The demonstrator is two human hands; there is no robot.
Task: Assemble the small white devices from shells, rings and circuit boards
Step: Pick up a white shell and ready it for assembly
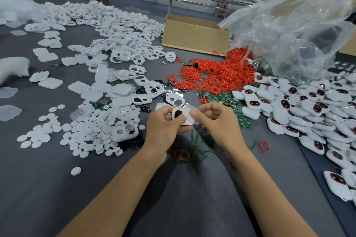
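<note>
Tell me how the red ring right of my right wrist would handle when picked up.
The red ring looks thin, so probably light and floppy. Lying flat on the grey mat, it may be fiddly to pinch and unlikely to roll.

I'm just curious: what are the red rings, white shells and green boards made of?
Red rings: probably rubber or silicone, thin, floppy, tangled. White shells: likely moulded plastic, smooth, slightly glossy. Green boards: seemingly laminate circuit board with metal pads.
</note>
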